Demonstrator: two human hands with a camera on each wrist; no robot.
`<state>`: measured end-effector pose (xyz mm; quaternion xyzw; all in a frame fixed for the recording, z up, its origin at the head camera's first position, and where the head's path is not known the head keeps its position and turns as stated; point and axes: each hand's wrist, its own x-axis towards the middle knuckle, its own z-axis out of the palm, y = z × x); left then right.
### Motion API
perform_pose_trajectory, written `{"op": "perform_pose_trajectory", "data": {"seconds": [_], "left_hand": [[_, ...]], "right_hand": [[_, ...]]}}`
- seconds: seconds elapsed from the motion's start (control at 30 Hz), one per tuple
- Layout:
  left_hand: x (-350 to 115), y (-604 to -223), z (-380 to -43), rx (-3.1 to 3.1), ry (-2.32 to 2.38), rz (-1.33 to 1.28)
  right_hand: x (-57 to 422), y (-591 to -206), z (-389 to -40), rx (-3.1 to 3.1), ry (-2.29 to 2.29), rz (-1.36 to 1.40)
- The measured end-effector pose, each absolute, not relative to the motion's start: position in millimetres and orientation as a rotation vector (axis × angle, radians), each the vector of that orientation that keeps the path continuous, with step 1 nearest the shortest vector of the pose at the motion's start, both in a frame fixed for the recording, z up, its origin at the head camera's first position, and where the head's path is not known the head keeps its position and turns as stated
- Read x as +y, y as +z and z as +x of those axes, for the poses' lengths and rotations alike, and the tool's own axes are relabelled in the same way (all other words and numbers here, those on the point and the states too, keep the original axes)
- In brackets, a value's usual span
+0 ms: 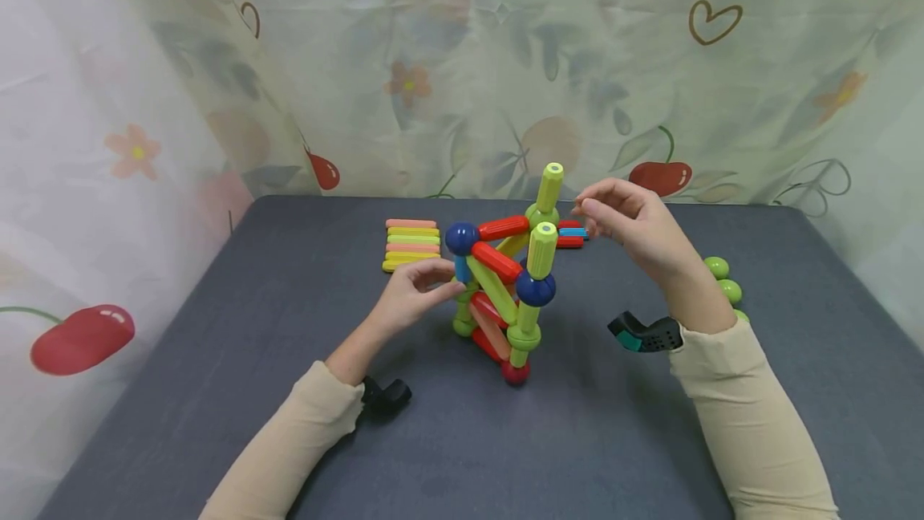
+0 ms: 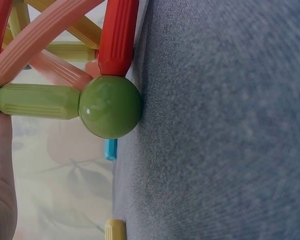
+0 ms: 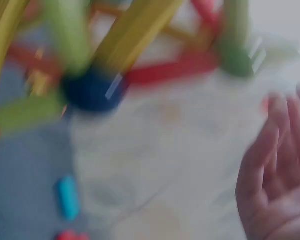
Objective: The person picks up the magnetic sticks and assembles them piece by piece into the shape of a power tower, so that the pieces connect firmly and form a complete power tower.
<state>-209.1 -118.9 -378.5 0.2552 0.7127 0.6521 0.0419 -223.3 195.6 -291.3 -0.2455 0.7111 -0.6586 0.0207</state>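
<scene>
A frame of magnetic building sticks and balls (image 1: 494, 283) stands on the dark table, with two light green sticks (image 1: 551, 187) pointing up from its top. My left hand (image 1: 415, 291) grips the frame's left side, thumb and fingers about the post below a dark blue ball (image 1: 462, 239). In the left wrist view, a finger touches a green ball at the left edge, and a lower green ball (image 2: 110, 107) rests on the table. Beyond the top right of the frame, my right hand (image 1: 626, 219) is raised with its fingers loosely bent. Nothing clearly shows between its fingertips.
A row of pink, yellow and green sticks (image 1: 413, 239) lies behind the left hand. Red and blue sticks (image 1: 573, 233) lie behind the frame. Several green balls (image 1: 729, 290) sit right of the right wrist. A patterned cloth (image 1: 498, 62) hangs behind the table.
</scene>
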Motion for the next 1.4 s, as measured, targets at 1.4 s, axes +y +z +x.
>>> {"op": "perform_pose_trajectory", "data": {"seconds": [1.4], "left_hand": [[-77, -375, -180, 2.492, 2.069, 0.685]], "right_hand": [[228, -315, -250, 2.770, -1.613, -0.183]]}}
